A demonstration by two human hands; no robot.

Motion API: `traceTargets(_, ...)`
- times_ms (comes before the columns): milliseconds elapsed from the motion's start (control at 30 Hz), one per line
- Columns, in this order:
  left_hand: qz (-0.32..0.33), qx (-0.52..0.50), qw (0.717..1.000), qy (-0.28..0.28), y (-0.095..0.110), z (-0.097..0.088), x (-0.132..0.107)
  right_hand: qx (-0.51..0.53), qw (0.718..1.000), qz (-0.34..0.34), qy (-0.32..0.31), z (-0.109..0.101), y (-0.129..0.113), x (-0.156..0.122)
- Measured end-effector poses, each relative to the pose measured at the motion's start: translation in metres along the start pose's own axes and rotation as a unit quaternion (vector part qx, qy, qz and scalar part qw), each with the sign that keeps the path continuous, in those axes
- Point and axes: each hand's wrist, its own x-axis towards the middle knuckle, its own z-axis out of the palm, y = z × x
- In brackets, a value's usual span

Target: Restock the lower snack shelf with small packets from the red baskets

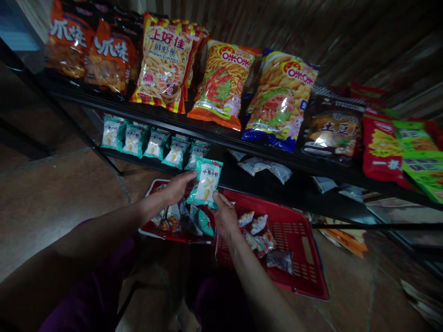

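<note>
Both my hands hold one small teal-and-white snack packet (206,181) upright, in front of the lower shelf. My left hand (177,187) grips its left edge with the fingers closed on it. My right hand (224,216) pinches its bottom right corner. A row of several matching teal packets (155,144) stands on the lower shelf just behind and to the left. Below my hands sit two red baskets: the left one (162,233) filled with small packets, the right one (297,258) holding a few packets at its near left side.
The black upper shelf (207,127) carries large snack bags: orange ones at left, yellow prawn crackers (166,62), two Oishi bags (221,85), a dark bag (334,131), red and green bags at right. Loose silvery packets (263,167) lie on the lower shelf. Brown tiled floor lies to the left.
</note>
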Motion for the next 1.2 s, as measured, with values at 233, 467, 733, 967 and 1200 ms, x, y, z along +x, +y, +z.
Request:
traceTargets(233, 0.069, 0.074, 0.993, 0.067, -0.004, -0.006, 0.004, -0.027, 0.999, -0.019, 0.024, -0.003, 0.004, 0.003)
traceTargets(467, 0.210, 0.203, 0.951, 0.098, -0.011, -0.002, -0.001, -0.150, 0.972, -0.176, 0.030, -0.009, 0.005, 0.010)
traceTargets(733, 0.097, 0.069, 0.993, -0.027, -0.016, 0.006, -0.014, -0.428, 0.809, -0.401, 0.026, -0.009, 0.004, -0.004)
traceTargets(967, 0.089, -0.014, 0.995, -0.045, -0.013, 0.012, -0.014, -0.540, 0.656, -0.526, -0.035, 0.001, 0.010, -0.022)
traceTargets(1200, 0.045, -0.076, 0.996, -0.013, -0.002, 0.011, -0.011, -0.488, 0.707, -0.510, -0.052, 0.000, 0.007, -0.025)
